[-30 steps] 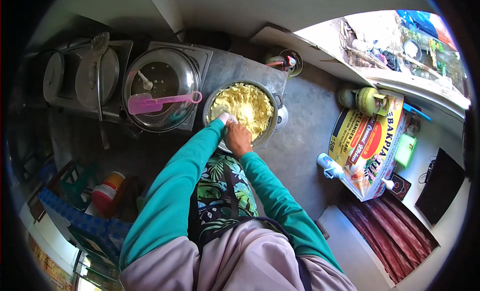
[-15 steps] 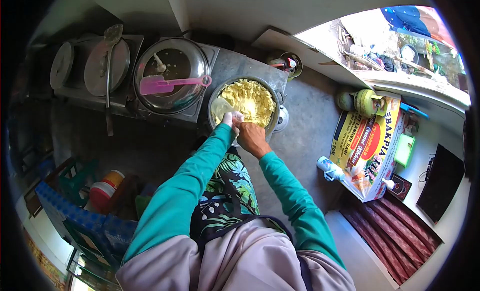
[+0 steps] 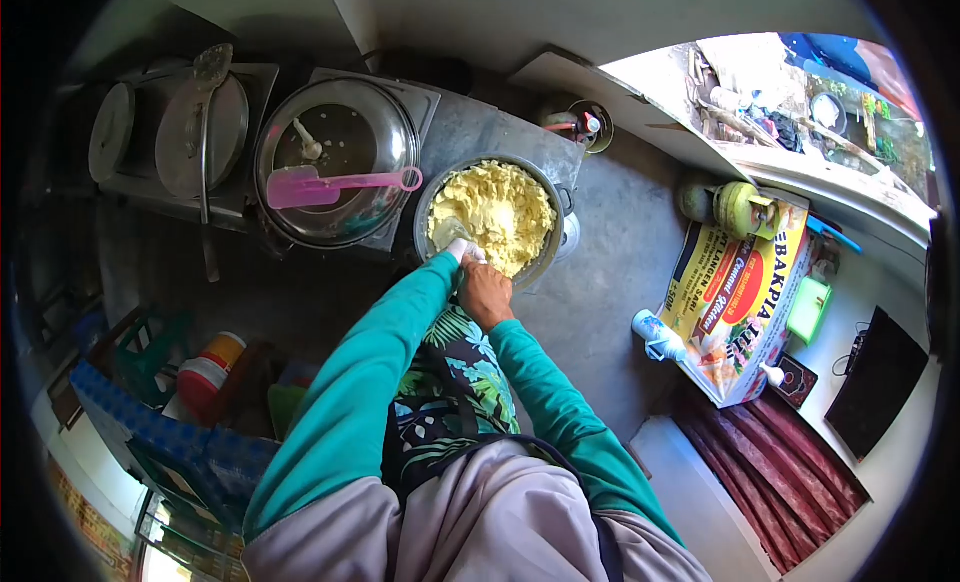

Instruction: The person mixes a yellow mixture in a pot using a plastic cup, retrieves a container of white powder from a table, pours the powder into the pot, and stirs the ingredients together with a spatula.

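Observation:
A large metal pot holds a lumpy yellow mash. My left hand, which looks covered by a thin whitish glove, is closed at the near-left rim. From it a pale spatula reaches down, its blade partly sunk in the mash. My bare right hand is closed right against the left one, near the pot's front edge. Both seem wrapped around the spatula's handle, which the fingers hide.
Left of the pot, a pink spatula rests on a big glass-and-metal lid. Farther left are other lids and a long-handled turner. To the right stand a green gas cylinder, a printed banner and a light-blue bottle.
Both hands have come slightly nearer my body, and the spatula's blade sits deeper in the mash, with less of it showing. The view has shifted a little.

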Demonstrator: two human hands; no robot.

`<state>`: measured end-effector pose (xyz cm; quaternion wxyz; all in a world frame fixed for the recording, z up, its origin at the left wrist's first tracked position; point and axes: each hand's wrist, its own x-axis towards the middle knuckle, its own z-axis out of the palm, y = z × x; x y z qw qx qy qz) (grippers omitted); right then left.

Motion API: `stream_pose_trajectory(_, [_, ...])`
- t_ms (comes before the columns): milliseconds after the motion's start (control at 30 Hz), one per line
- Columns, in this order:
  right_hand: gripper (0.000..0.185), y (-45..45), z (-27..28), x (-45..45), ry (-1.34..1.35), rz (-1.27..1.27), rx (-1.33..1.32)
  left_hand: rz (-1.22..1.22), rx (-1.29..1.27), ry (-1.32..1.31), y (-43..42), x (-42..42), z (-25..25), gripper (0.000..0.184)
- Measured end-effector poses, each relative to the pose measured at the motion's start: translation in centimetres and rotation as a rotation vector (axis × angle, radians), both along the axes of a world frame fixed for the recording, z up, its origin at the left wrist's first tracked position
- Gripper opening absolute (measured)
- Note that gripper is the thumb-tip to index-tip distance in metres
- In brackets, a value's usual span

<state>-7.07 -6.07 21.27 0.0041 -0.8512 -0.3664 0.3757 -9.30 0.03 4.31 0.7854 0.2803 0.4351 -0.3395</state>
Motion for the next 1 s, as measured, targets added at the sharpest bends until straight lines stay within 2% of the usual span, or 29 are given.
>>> stream_pose_trajectory(67, [0.032,-1.8,-1.2,-1.3,0.050,-0.246,0.071,-0.183,0.095,0.049,-0.4,0.1,0.4,0.016])
stream_pose_trajectory(100, [0.046,-3.0,-1.8,-2.3,0.096,-0.337,0.071,-0.220,0.119,0.069,-0.6,-0.2,0.6,0.016])
stream_pose_trajectory(133, [0.052,-3.9,-1.9,-3.3,0.098,-0.423,0.078,-0.237,0.134,0.098,-1.3,-0.9,0.9,0.016])
stream_pose_trajectory(200, [0.053,-5.7,-2.5,-3.9,0.131,-0.497,0.136,-0.153,0.118,0.142,-2.3,-1.5,1.5,0.015])
stream_pose_trajectory(267, [0.051,-6.7,-1.6,-0.8,0.276,-0.399,0.073,0.085,0.016,0.133,-3.7,-1.6,1.2,0.014])
stream_pose_trajectory(300, [0.049,-6.4,0.3,0.8,0.224,-0.284,0.013,0.513,-0.063,0.074,-6.7,-2.2,-1.9,0.017])
stream_pose_trajectory(333, [0.033,-5.5,3.8,1.6,-0.005,-0.021,0.080,0.643,-0.160,0.046,-7.0,-2.2,0.9,0.018])
stream_pose_trajectory(367, [0.024,-4.4,6.3,1.9,-0.046,0.088,0.052,0.766,-0.266,0.021,-7.1,-2.2,4.1,0.020])
stream_pose_trajectory(400, [0.017,-3.8,7.5,2.2,-0.090,0.198,0.022,0.829,-0.300,0.035,-7.8,-2.4,3.8,0.022])
stream_pose_trajectory(467, [0.014,-3.6,6.1,1.7,-0.147,0.390,0.107,0.954,-0.368,0.064,-9.4,-2.8,2.7,0.026])
stream_pose_trajectory(533, [0.019,-3.4,1.5,0.2,-0.158,0.365,0.000,0.890,-0.387,0.035,-7.1,-2.9,3.6,0.026])
stream_pose_trajectory(600, [0.018,-2.3,0.5,0.3,-0.105,0.257,-0.012,0.619,-0.317,-0.024,-4.5,-2.3,2.3,0.026])
stream_pose_trajectory(633, [0.022,-2.1,0.5,0.3,-0.024,0.094,-0.037,0.430,-0.231,-0.029,-4.0,-1.8,1.4,0.026])
stream_pose_trajectory(667, [0.022,-2.6,0.3,-0.2,-0.008,0.091,-0.043,0.244,-0.144,-0.020,-3.6,-1.3,0.7,0.025])
stream_pose_trajectory(733, [0.031,-3.8,-1.0,-0.4,0.070,-0.183,0.000,-0.021,-0.013,0.006,-3.4,-0.7,0.2,0.025])
stream_pose_trajectory(767, [0.040,-5.0,-1.6,-1.2,0.035,-0.261,0.076,-0.115,0.035,0.019,-3.6,-0.7,0.2,0.025])
stream_pose_trajectory(800, [0.045,-6.5,-2.8,-1.9,0.123,-0.362,0.043,-0.180,0.079,0.038,-4.0,-0.7,0.5,0.025])
stream_pose_trajectory(833, [0.043,-7.4,-2.8,-2.4,0.185,-0.458,0.043,-0.215,0.119,0.061,-4.5,-0.7,0.9,0.025])
stream_pose_trajectory(933, [0.046,-9.4,-3.0,-1.7,0.216,-0.426,0.077,-0.159,0.182,0.137,-6.0,-0.8,2.9,0.025])
stream_pose_trajectory(967, [0.042,-10.0,-3.0,-0.2,0.235,-0.341,0.048,-0.094,0.176,0.146,-6.2,-0.6,3.7,0.025])
stream_pose_trajectory(1000, [0.045,-9.1,-1.3,1.4,0.171,-0.141,0.025,0.113,0.145,0.122,-6.5,-0.5,4.3,0.025])
